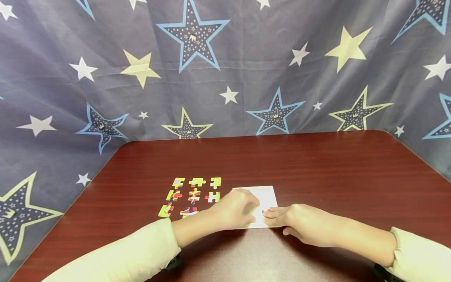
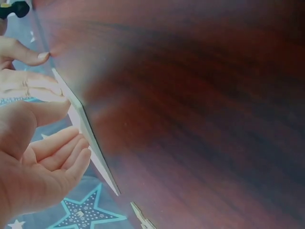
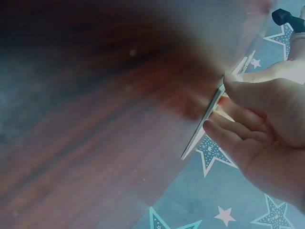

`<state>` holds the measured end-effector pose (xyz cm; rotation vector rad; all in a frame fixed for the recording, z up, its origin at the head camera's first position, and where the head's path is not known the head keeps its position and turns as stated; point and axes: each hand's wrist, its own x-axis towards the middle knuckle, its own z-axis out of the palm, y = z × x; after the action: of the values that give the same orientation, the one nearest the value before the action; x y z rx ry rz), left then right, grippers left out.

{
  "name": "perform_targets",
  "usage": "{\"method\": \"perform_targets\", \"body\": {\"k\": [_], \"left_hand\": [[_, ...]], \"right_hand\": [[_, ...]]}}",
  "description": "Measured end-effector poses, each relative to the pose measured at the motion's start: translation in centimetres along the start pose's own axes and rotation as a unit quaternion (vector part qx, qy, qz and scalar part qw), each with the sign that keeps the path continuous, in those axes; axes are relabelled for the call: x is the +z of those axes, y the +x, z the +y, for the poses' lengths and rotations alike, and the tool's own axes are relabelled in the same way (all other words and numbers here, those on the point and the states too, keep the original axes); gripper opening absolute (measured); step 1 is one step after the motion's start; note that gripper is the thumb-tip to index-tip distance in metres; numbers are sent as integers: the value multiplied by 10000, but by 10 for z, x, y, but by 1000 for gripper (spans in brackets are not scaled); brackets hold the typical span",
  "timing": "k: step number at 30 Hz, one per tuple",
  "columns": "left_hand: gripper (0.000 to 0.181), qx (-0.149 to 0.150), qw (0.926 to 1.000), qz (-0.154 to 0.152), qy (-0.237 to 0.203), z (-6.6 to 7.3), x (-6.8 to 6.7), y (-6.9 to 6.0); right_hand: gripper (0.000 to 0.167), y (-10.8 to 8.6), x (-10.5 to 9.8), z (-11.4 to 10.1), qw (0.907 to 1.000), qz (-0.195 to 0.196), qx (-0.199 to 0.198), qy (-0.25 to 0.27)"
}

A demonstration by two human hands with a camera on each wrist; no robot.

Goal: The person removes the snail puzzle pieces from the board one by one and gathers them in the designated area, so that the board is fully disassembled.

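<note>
A flat white board (image 1: 266, 196) with a raised rim lies on the table in front of me. Over its left part my left hand (image 1: 235, 209) rests with bent, relaxed fingers; thumb and fingers stand apart with nothing seen between them. My right hand (image 1: 299, 221) lays its nearly straight fingers on the board's right side. Beneath those fingertips shows a small red and dark patch, perhaps part of a puzzle piece, mostly hidden. In the right wrist view the thumb (image 3: 238, 86) is by the board's edge (image 3: 202, 125).
Left of the board, colourful jigsaw pieces (image 1: 194, 196) lie spaced in rows on the dark red table (image 1: 310, 168). The left forearm partly covers the lowest piece (image 1: 189, 211). A star-patterned cloth (image 1: 243, 78) hangs behind the table.
</note>
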<state>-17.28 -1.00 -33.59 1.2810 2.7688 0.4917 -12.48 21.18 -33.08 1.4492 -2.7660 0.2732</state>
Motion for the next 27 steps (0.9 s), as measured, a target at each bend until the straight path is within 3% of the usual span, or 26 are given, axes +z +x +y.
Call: {"method": "perform_targets", "body": {"k": [12,21,27], "left_hand": [[27,2,9999,-25,126,2,-1,-4],[27,-34,9998,-145,104,2,-3,1],[22,-390,9983,-207,370,8,-6,6]], "right_hand": [[54,-6,0,-1,9999,-19,132,44],[56,-16,-2,3,9996,158,107,196],[52,-22,-2,5,9995,215,220,82]]}}
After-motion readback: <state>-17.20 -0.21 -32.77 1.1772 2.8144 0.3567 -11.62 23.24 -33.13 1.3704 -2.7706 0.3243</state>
